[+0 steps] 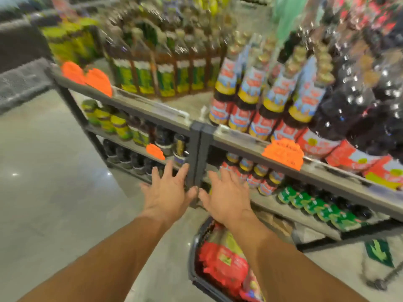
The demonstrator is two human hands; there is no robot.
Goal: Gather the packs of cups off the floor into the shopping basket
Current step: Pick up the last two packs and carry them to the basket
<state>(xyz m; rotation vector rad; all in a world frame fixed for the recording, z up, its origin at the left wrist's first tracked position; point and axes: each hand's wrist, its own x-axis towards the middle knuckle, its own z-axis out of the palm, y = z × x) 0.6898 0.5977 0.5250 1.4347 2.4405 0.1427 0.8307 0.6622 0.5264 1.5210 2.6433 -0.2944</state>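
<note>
- Left hand (168, 190) out in front, palm down, fingers spread apart, holding nothing; it sits in front of the dark upright post (197, 158) of the shelf unit.
- Right hand (226, 197) just beside it, palm down too, fingers apart and empty; thumbs of the two hands nearly meet, cannot tell if they touch.
- Both forearms bare, reaching in from the bottom edge.
- Shopping basket (193, 267) on the floor at lower middle, dark rim, under the right forearm and close to the foot of the shelf unit.
- Packs of cups (224, 262) lie inside the basket: red wrapping with some yellow-green print, heaped up to the rim. Blurred, so no count and no reading of labels.
- Floor (54, 203) pale grey and glossy, with small light reflections on the left.
- Shelf unit runs from upper left to right edge, grey shelf edges.
- Top shelf: dark bottles with green and yellow labels (165, 77) towards its left end, bottles with blue, yellow and red labels (261, 101) near the post, dark bottles (359, 105) towards its right end.
- Orange starburst price tags (283, 153) clipped on the shelf edges, writing unreadable.
- Lower shelves: jars with yellow lids (113, 123) left of the post, green packs (322, 210) right of it.
- Green arrow sticker (379, 251) on the floor at lower right.
- Whole frame motion-blurred.
</note>
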